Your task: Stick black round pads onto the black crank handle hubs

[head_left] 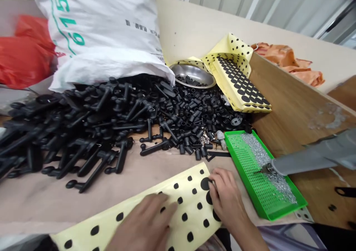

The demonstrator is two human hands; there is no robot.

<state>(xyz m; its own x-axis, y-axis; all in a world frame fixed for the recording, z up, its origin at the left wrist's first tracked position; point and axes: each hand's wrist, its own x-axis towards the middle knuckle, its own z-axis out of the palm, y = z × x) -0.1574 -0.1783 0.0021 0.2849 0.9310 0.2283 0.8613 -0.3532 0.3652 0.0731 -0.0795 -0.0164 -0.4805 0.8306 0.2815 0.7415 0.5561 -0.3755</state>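
A yellow sheet (155, 199) dotted with black spots lies at the front, with a column of larger black round pads (209, 198) along its right end. My right hand (226, 195) is at that end, its fingertips closed at the edge of the top black pad. Over the middle of the sheet is my left hand (146, 221), slightly blurred, fingers stretched out and nothing visible in them. It cannot be told how firmly it presses on the sheet.
Black plastic crank-like parts (97, 124) and short tubes (191, 110) are heaped behind. A green tray (241, 169) of small metal pieces stands right, under a grey power screwdriver (311, 154). Farther back are a metal bowl (178, 68), a stack of dotted sheets (244, 89) and a white sack (105, 24).
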